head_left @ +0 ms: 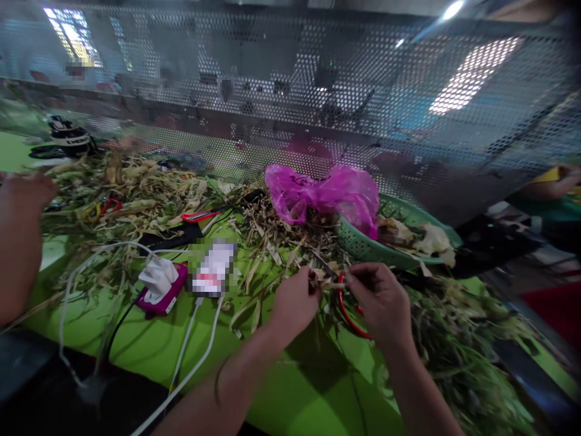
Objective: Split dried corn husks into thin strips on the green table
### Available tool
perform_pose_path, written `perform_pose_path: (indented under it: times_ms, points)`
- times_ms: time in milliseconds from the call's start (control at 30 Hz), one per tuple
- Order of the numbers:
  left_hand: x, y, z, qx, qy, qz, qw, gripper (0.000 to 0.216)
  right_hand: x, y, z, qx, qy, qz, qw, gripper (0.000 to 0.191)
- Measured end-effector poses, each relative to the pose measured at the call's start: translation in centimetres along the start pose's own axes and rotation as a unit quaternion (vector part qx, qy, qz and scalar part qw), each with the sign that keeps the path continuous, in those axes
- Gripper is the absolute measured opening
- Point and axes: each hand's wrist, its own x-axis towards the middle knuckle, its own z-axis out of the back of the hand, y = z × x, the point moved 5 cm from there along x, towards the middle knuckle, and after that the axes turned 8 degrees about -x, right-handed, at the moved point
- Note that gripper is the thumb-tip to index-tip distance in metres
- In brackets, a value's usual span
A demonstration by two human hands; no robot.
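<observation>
My left hand [297,301] is closed in a pinch above the green tabletop, on a pale dry plant piece [333,284] that reaches across to my right hand. My right hand [384,300] has its thumb and fingers closed at the piece's other end, with red-handled scissors [348,318] held against it. The scissors' blade points up and left between the hands. Just beyond lies a heap of dry brown plant scraps [295,233]. Behind my right hand stands a green plastic basket [376,242] holding pale, papery pieces.
A pink plastic bag [318,188] lies over the basket's left side. A phone [213,269] and a magenta power block [166,297] with white cables [68,303] sit at left. Green plant bundles [454,345] lie right. Another person's arm [20,242] reaches in. A perforated metal screen [227,121] stands behind.
</observation>
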Motion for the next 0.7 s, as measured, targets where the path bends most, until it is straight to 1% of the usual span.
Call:
perform_pose_path:
  times_ms: [100,133,167,200,267,300,367,433,467,533,600,633,700]
  points:
    - [-0.3,-0.5,-0.1,0.048,0.027,-0.037,0.998,0.019,-0.1,0.4,0.2,0.026,0.005,-0.007,1.0,0.026]
    - [-0.4,-0.7,0.0,0.051,0.02,-0.054,0.997,0.017,-0.1,0.5,0.2,0.02,0.011,-0.004,1.0,0.026]
    - [-0.3,-1.0,0.2,0.043,0.001,-0.073,0.996,0.015,-0.1,0.7,0.1,0.008,0.019,0.0,1.0,0.024]
    - [-0.3,-1.2,0.5,0.023,-0.026,-0.09,0.995,0.014,-0.1,0.9,0.0,-0.007,0.031,0.007,0.999,0.02]
    - [-0.1,-1.5,1.0,-0.055,-0.069,-0.106,0.99,0.017,-0.1,1.1,-0.5,-0.026,0.067,0.015,0.997,0.015]
    - [0.1,-1.4,1.1,-0.105,-0.073,-0.103,0.986,0.018,-0.2,1.1,-0.9,-0.025,0.086,0.015,0.996,0.014]
    - [0.4,-1.1,0.9,-0.19,-0.056,-0.081,0.977,0.016,-0.4,1.0,-1.6,-0.009,0.111,0.005,0.994,0.013]
    - [0.6,-0.8,0.7,-0.227,-0.047,-0.058,0.971,0.013,-0.6,0.8,-2.1,0.009,0.114,-0.014,0.993,0.014]
    - [0.6,-0.7,0.8,-0.229,-0.055,-0.053,0.97,0.013,-0.7,0.6,-2.3,0.022,0.111,-0.028,0.993,0.016]
    - [0.3,-0.8,1.4,-0.212,-0.097,-0.064,0.97,0.014,-0.7,0.3,-2.7,0.061,0.111,-0.062,0.99,0.02]
    - [-0.4,-1.5,2.1,-0.177,-0.144,-0.106,0.968,0.014,-0.3,0.2,-3.2,0.087,0.116,-0.081,0.986,0.02]
    - [-0.8,-2.0,2.4,-0.154,-0.161,-0.138,0.965,0.014,0.1,0.3,-3.6,0.081,0.124,-0.072,0.986,0.019]
    - [-1.7,-3.1,2.5,-0.109,-0.172,-0.212,0.956,0.014,1.1,0.9,-5.0,0.034,0.166,-0.009,0.986,0.018]
